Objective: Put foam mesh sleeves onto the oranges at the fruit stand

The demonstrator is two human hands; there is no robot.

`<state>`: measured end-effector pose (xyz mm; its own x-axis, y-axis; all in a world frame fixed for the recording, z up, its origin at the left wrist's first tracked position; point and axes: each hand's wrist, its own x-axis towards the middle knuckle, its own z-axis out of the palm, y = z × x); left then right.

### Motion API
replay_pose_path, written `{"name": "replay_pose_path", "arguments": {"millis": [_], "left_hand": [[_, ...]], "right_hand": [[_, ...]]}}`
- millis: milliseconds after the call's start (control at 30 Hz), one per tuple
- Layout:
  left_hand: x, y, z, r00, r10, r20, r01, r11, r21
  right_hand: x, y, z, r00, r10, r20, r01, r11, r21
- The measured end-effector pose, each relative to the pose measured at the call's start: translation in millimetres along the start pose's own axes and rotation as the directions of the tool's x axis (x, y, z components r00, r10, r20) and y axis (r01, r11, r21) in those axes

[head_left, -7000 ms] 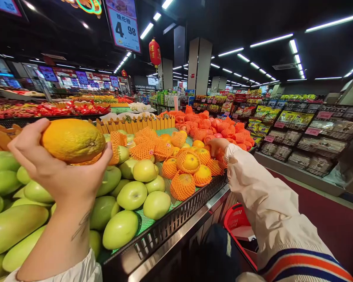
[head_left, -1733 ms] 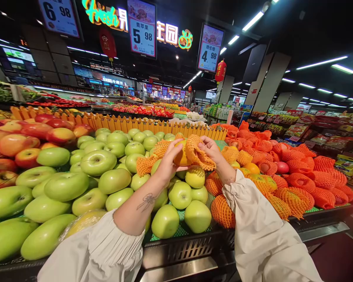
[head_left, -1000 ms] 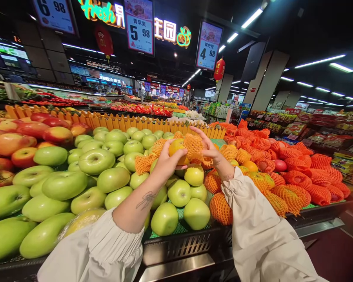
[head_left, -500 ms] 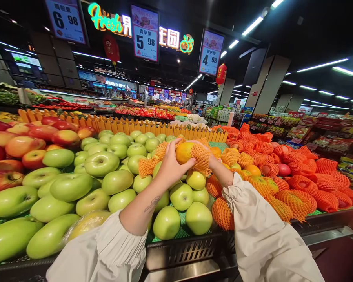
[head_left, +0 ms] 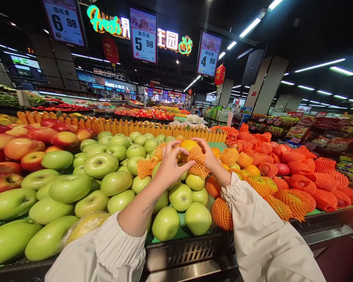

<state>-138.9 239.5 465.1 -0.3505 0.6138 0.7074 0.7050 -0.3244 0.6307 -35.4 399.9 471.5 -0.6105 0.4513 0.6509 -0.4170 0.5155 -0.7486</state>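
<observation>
An orange [head_left: 189,145] shows between my hands above the green apples, partly hidden by fingers and an orange foam net [head_left: 199,160]. My right hand [head_left: 211,157] is closed around the orange and the net from the right side. Just left of them, my left hand [head_left: 171,162] has its thumb and fingers curved and apart, with a gap between them; its thumb tip lies close to the net. Another orange foam net [head_left: 148,167] rests on the green apples [head_left: 181,196] behind my left hand.
Red-yellow apples [head_left: 41,133] are piled at the left. Netted oranges [head_left: 229,156] and red-netted fruit [head_left: 300,166] fill the right. A yellow picket edging [head_left: 153,128] runs behind, and a black crate edge [head_left: 191,248] in front. Price signs [head_left: 143,36] hang overhead.
The orange has shifted slightly up and right, toward my right hand. My left thumb and fingers have come off it and spread apart. The right fingers now show over its top.
</observation>
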Motion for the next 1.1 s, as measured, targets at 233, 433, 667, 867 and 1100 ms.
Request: {"name": "replay_pose_path", "arguments": {"millis": [233,433,667,867,1100], "left_hand": [[5,2,-1.9,0.995,-0.065,-0.082,0.040,0.959,-0.279],[11,3,-4.7,0.954,-0.290,-0.078,0.178,0.756,-0.630],[12,12,-7.1,0.911,-0.405,-0.080,0.270,0.732,-0.625],[11,14,-5.3,0.906,-0.423,-0.031,0.371,0.826,-0.425],[8,-2,-2.4,0.970,-0.232,-0.073,0.216,0.961,-0.175]], "right_hand": [[-1,0,-7,0.998,-0.068,0.012,0.068,0.997,0.021],[-7,-9,-6,0.966,-0.085,0.244,0.117,0.986,-0.121],[-6,-10,-4,0.956,-0.087,0.281,0.060,0.993,0.103],[-7,-2,-2,0.989,-0.044,0.140,0.000,0.954,0.300],[-10,-2,-3,0.977,-0.003,0.212,-0.073,0.933,0.351]]}}
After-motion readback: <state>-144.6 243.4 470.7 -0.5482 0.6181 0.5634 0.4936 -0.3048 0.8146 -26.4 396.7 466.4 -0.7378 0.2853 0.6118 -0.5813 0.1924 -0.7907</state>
